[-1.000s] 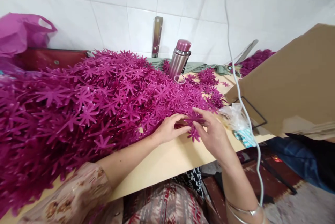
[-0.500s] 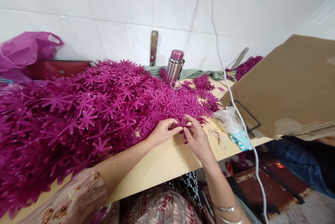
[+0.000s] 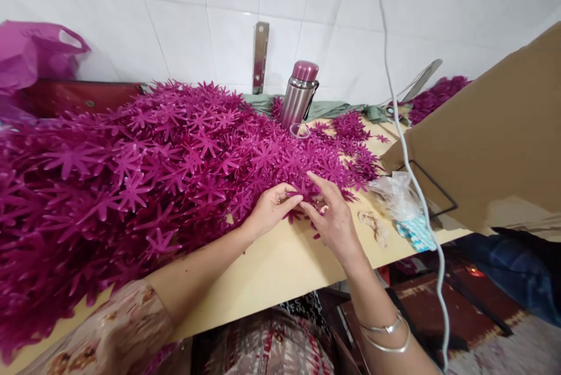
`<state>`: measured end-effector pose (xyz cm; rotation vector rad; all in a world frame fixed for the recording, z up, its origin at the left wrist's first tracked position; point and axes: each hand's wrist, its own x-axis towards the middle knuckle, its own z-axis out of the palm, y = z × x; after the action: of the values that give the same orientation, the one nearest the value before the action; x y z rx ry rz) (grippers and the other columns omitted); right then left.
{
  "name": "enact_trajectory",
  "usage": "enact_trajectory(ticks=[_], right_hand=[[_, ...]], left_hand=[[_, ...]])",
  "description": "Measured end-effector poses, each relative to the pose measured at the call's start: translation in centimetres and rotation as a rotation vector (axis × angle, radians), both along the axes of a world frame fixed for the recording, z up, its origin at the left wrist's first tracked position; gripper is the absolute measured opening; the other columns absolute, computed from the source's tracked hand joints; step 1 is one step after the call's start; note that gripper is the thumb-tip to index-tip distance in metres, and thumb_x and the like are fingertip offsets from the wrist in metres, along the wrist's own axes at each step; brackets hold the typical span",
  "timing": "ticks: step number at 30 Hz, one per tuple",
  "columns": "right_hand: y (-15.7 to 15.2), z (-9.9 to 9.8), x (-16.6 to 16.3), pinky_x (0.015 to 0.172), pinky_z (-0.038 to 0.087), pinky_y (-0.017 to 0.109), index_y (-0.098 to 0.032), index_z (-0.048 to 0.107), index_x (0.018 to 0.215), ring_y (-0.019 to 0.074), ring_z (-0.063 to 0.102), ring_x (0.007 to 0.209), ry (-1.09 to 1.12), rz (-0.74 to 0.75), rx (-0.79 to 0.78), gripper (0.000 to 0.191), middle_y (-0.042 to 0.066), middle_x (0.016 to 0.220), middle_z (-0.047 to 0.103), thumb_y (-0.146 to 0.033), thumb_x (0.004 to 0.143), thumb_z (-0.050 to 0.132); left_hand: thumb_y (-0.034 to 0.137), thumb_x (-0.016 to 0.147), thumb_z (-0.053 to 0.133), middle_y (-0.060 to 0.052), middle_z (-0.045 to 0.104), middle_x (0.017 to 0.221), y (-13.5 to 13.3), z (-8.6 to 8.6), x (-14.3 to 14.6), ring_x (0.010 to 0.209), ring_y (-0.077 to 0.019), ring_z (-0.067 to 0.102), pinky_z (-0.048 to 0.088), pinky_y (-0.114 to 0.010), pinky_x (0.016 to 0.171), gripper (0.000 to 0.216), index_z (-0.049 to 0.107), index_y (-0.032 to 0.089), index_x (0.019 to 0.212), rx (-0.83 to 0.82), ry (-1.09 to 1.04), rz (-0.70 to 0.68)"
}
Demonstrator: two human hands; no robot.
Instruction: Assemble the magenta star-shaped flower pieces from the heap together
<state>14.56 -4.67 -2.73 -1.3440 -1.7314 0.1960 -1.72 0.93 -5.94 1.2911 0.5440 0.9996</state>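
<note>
Flower: a purple one (image 3: 296,193) sits between the two hands, low over the counter's near side; part of it is hidden by fingers, and its edges blend into the pile.
Left hand: (image 3: 270,209) at the flower's 8 o'clock, thumb and forefinger nearly closed, pinching it.
Right hand: (image 3: 336,222) at 4 o'clock, thumb and forefinger spread apart, thumb tip just beside the left one; whether the curled fingers grip anything, I cannot tell.
Handling: the petals look thin, so a light pinch near the centre should serve best, the left hand steadying while the right works; keeping fingertips off the petal ends would likely avoid creases.
Pile: many more flowers (image 3: 131,188) from 8 to 12 o'clock, close behind the hands; easing the piece towards the bare counter (image 3: 280,267) at 6 o'clock would probably prevent snagging.
Flask: (image 3: 298,97) 12 o'clock, beyond the pile's edge.
Clear bag: (image 3: 397,194) 3 o'clock.
Cardboard: (image 3: 495,141) 2 o'clock, farther out.
</note>
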Motion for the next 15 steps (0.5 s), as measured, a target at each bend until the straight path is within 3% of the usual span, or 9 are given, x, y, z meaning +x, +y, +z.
enact_trajectory(ticks=[3,7,12,15], right_hand=[[0.4,0.3,0.3,0.122,0.045,0.051,-0.033,0.053,0.152,0.0274,0.053,0.144,-0.063,0.051,0.011,0.058,0.010,0.151,0.057,-0.023,0.096,0.066],[0.9,0.9,1.0,0.126,0.038,0.053,-0.039,0.047,0.156,0.0276,0.038,0.156,-0.198,0.185,-0.015,0.063,0.004,0.173,0.031,-0.026,0.098,0.066],[2.8,3.4,2.6,0.128,0.035,0.056,-0.037,0.044,0.158,0.0275,0.037,0.157,-0.335,0.382,-0.141,0.064,0.005,0.168,0.042,-0.038,0.099,0.066],[5.6,6.0,3.9,0.127,0.037,0.054,-0.032,0.044,0.158,0.0272,0.044,0.153,-0.290,0.320,-0.093,0.062,0.008,0.164,0.048,-0.041,0.100,0.063]], left_hand=[[0.053,0.084,0.078,0.000,0.069,0.081,0.0,0.1,-0.1,0.064,-0.0116,0.064,0.051,-0.022,0.055,0.042,0.062,0.016,0.098,-0.047,-0.007,-0.024],[0.056,0.084,0.077,-0.002,0.069,0.080,-0.1,0.4,-0.3,0.063,-0.0134,0.065,0.051,-0.024,0.053,0.047,0.064,0.014,0.100,-0.078,0.000,-0.036],[0.052,0.087,0.076,0.000,0.066,0.083,-0.1,1.2,-0.8,0.071,-0.0114,0.062,0.052,-0.024,0.065,0.041,0.065,0.014,0.099,-0.066,0.022,0.043],[0.049,0.090,0.074,0.000,0.064,0.080,0.0,1.5,-1.0,0.072,-0.0111,0.060,0.049,-0.023,0.066,0.036,0.065,0.014,0.095,-0.068,0.054,0.061]])
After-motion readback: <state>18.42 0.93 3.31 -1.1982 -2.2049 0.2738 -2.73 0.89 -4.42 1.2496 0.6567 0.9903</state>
